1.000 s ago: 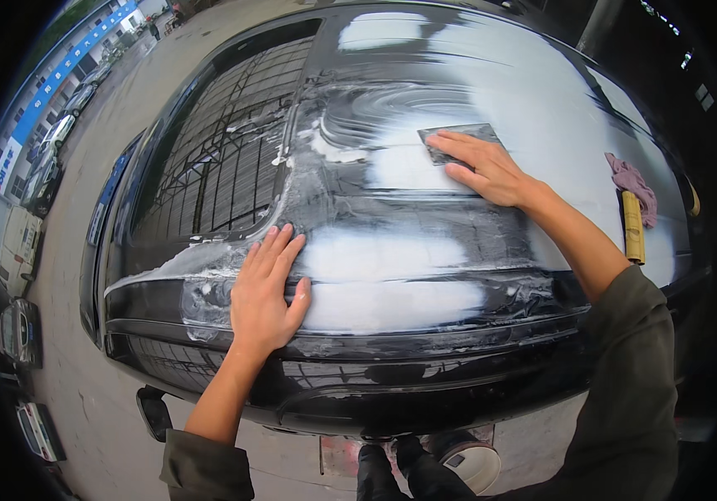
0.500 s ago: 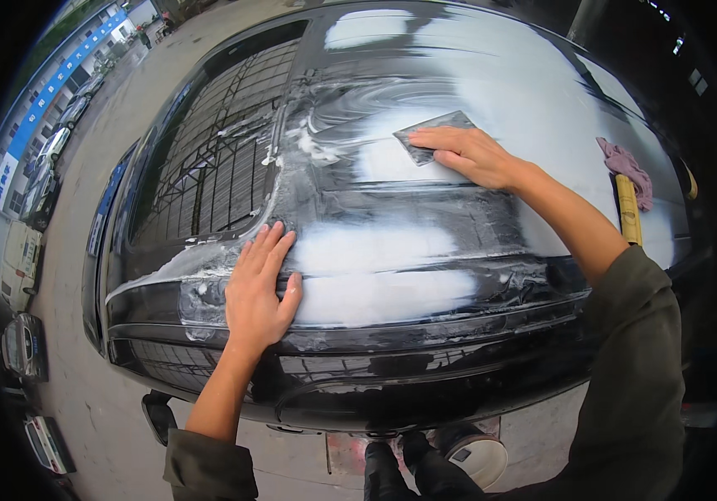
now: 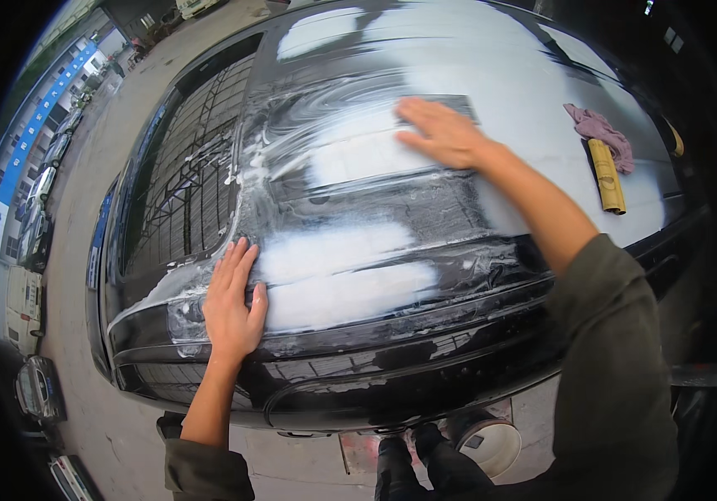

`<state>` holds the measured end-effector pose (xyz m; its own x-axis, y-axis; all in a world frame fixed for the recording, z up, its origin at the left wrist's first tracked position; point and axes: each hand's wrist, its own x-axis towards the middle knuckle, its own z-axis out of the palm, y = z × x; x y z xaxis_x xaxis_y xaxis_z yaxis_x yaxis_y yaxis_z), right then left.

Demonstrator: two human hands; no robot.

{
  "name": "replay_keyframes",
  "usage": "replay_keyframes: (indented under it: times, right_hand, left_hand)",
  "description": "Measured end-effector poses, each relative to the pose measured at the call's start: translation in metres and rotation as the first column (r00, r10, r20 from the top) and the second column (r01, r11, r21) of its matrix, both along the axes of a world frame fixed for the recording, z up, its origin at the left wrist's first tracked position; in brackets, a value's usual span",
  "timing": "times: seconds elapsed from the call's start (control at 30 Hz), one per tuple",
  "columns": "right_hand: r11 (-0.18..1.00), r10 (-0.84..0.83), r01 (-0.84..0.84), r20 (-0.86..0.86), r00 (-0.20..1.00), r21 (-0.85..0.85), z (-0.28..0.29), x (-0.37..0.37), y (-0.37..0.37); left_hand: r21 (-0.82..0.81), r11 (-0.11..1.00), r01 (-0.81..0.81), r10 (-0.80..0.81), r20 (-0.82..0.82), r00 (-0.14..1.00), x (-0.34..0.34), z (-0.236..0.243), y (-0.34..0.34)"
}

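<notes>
A black car's roof (image 3: 342,204) with a dark glass panel (image 3: 176,167) carries white patches and milky streaks. My left hand (image 3: 233,305) lies flat on it beside the lower white patch (image 3: 338,296), fingers stretched and holding nothing. Farther from me, my right hand (image 3: 440,134) presses a dark, thin rectangular sheet (image 3: 462,109) onto a whitened area, its fingers extended over the sheet and partly hiding it.
A pink cloth (image 3: 600,134) and a yellow roll (image 3: 606,175) rest at the roof's right. A round bucket (image 3: 492,447) stands by my feet. Parked cars (image 3: 37,388) and a building with a blue signboard (image 3: 33,138) line the left side.
The view has shifted, carrying much of the roof leftward in the picture. My right hand and sheet have slid farther away across the roof; my left hand stays about in place on the roof.
</notes>
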<state>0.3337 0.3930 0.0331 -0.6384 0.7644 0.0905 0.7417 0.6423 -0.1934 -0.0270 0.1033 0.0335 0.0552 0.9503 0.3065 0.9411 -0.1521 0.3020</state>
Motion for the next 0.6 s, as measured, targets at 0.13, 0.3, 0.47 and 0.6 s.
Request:
replay_keyframes:
  times: [0.13, 0.3, 0.47, 0.6]
  right_hand:
    - [0.973, -0.228, 0.223, 0.105, 0.968, 0.057, 0.004, 0.03, -0.001]
    - [0.994, -0.108, 0.109, 0.126, 0.986, 0.002, 0.019, -0.128, -0.013]
    - [0.995, 0.097, -0.098, -0.025, 0.995, -0.021, -0.004, -0.129, -0.013]
    - [0.982, -0.182, 0.177, 0.094, 0.979, 0.06, 0.005, 0.012, 0.032]
  left_hand:
    - [0.017, 1.0, 0.006, -0.006, 0.004, 1.0, 0.003, 0.002, -0.001]
    - [0.005, 1.0, 0.027, -0.027, 0.02, 0.999, 0.008, 0.004, 0.005]
    - [-0.01, 0.999, 0.031, -0.03, 0.007, 1.0, 0.007, 0.002, 0.009]
    - [-0.013, 1.0, -0.006, 0.006, -0.003, 1.0, 0.002, 0.005, -0.001]
